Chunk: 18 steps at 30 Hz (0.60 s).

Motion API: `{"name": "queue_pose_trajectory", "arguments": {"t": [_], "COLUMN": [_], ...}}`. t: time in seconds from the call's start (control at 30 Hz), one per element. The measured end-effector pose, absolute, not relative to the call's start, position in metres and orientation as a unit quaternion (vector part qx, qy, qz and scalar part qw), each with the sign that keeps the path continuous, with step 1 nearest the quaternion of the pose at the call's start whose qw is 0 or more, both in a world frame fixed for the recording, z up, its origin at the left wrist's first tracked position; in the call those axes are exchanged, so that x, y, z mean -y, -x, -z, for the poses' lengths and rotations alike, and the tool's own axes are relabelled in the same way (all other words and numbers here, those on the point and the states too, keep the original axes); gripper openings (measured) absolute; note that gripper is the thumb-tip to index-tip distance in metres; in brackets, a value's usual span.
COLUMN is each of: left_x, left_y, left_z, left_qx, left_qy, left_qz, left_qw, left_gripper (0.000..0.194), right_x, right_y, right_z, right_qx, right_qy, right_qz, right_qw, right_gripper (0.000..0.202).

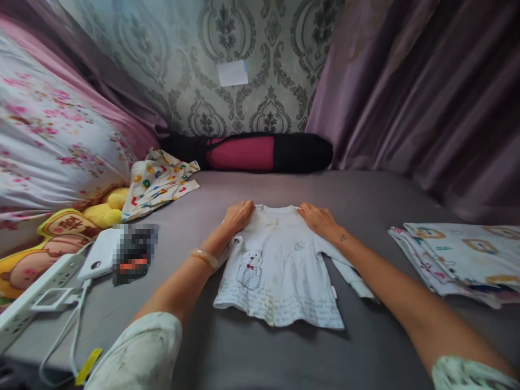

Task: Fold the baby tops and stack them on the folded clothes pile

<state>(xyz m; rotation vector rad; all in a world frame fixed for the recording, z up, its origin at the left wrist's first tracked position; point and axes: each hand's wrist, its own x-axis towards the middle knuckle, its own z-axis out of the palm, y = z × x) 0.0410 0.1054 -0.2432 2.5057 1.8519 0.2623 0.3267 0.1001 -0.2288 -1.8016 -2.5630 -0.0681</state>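
A small white shirt [280, 265] with a bear print lies spread on the grey sheet, its neckline away from me. My left hand [239, 215] is closed on the shirt's left shoulder, beside the collar. At the opposite shoulder my right hand [317, 218] grips the fabric with curled fingers. The right sleeve runs out under my right forearm, while the left sleeve is mostly hidden behind my left forearm.
Folded printed cloths [467, 254] lie at the right. At the left are a patterned garment [156, 184], yellow plush toys [60, 249], a power strip [28, 303], a white device [101, 254] and cables. A black and red roll [244, 153] lies along the wall.
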Motion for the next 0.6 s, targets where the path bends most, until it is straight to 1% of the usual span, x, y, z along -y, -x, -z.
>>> {"name": "queue_pose_trajectory", "arguments": {"t": [0.27,0.43,0.6], "left_x": [-0.152,-0.183,-0.204], "left_y": [-0.044,-0.041,-0.038], "left_z": [0.251,0.252,0.25], "left_qx": [-0.59,-0.58,-0.594], "left_qy": [-0.804,-0.811,-0.801], "left_qz": [-0.066,-0.064,-0.066], "left_qw": [-0.018,-0.037,-0.03], "left_gripper": [0.037,0.038,0.037], "right_x": [-0.15,-0.18,-0.201], "right_y": [-0.327,-0.324,-0.321], "right_z": [0.235,0.236,0.235], "right_qx": [0.818,0.822,0.821], "right_qy": [0.574,0.568,0.57], "right_qz": [0.027,0.033,0.023], "right_qw": [-0.027,-0.02,-0.009], "right_gripper": [0.036,0.037,0.039]}}
